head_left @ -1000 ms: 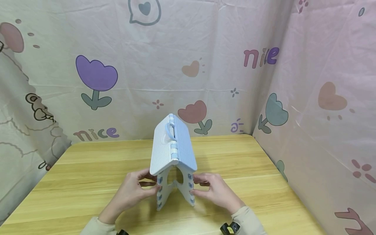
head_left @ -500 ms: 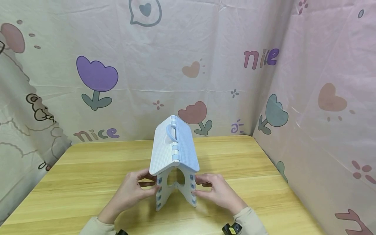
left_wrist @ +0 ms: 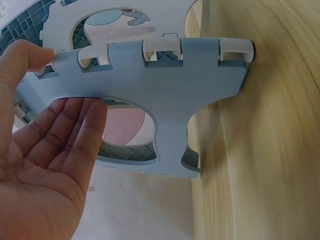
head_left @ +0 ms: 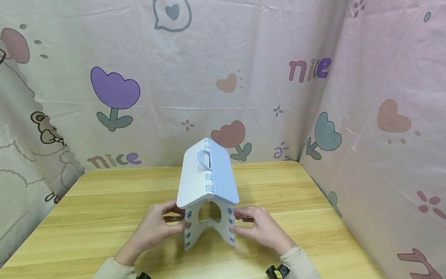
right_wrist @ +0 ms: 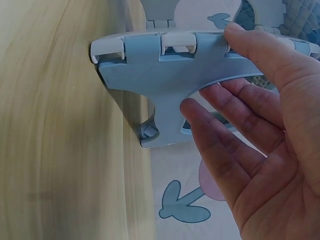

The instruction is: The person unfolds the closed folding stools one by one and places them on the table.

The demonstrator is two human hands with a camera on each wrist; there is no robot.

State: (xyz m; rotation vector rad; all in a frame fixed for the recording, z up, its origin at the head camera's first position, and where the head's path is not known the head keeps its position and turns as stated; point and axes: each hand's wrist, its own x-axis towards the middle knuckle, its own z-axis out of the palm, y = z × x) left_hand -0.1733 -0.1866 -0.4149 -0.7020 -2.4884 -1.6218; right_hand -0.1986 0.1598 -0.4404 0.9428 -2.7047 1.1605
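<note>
A white and light-blue plastic folding stool (head_left: 193, 176) stands partly unfolded, its top bent like a roof with a blue carry handle (head_left: 203, 161) at the ridge. At its left side my left hand (head_left: 158, 226) grips a hinged leg panel (left_wrist: 170, 82): the thumb lies on the hinge edge and the fingers reach into the panel's opening. My right hand (head_left: 258, 229) holds the opposite leg panel (right_wrist: 167, 75) likewise, thumb on the hinge edge, fingers at the cut-out. Between the two sides, the inner folds meet at the back. Some fingertips are hidden behind the panels.
The stool stands on a wood-grain table (head_left: 115, 201). A pale cloth (head_left: 181, 77) printed with flowers, hearts and words hangs behind the table and along its sides. Dark bands (head_left: 277, 271) show at the sleeve cuffs.
The stool's right side has shifted a little to the right with my right hand, so its roof and legs are spread wider. My left hand has barely moved.
</note>
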